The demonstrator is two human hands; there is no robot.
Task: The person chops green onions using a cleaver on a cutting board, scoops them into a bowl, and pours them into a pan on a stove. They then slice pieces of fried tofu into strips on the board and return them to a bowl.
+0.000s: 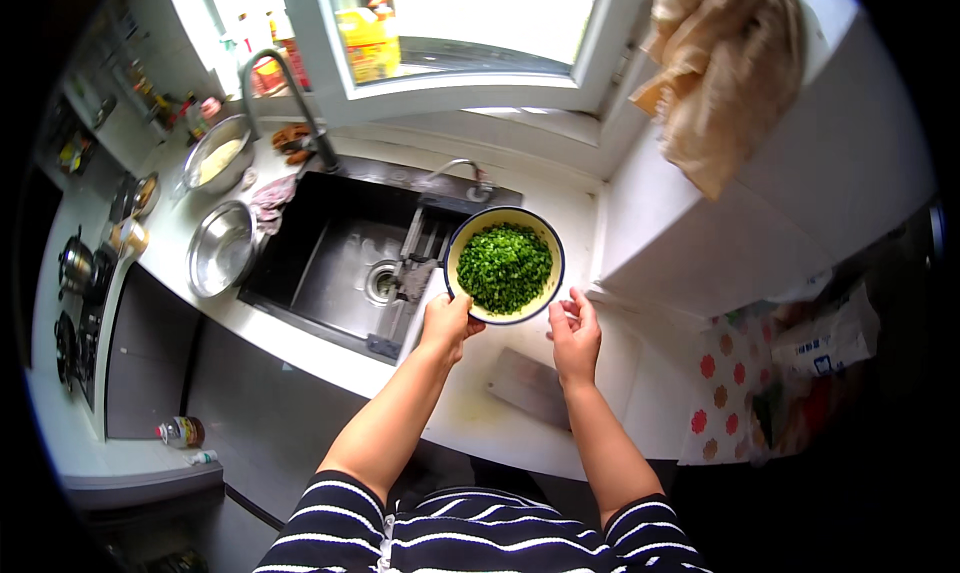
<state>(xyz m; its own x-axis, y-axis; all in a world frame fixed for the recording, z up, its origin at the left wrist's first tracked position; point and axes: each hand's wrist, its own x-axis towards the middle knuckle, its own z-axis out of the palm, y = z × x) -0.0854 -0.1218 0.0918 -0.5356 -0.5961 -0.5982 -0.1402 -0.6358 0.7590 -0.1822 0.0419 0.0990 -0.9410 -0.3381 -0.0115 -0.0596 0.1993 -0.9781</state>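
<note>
Looking down from the head camera, I see a black sink [340, 263] filling the centre-left of the frame, with a dark curved faucet [285, 88] rising at its upper left edge and a smaller tap [470, 178] at its upper right. On the white counter [640, 373] left of the sink sit two steel bowls: an empty one [222, 248] at mid-left and another [218, 158] above it with something pale inside. A beige cloth [715, 68] hangs at the upper right, and a grey cutting board [530, 385] lies on the counter just below centre, between my forearms. A small bottle [180, 431] lies on the lower-left ledge.

At the centre, a blue-rimmed bowl [503, 265] full of chopped greens [505, 266] sits over the sink's right edge. My left hand [447, 321] grips its lower-left rim, fingers curled and thumb on the rim. My right hand [575, 335] is loosely open with fingers spread, just beside the bowl's lower-right rim; I cannot tell whether the fingertips touch it.

The stove area at the far left is bent by the lens and hard to read, the items on the windowsill are washed out by daylight, and the right side fades into a dark clutter of bags.
</note>
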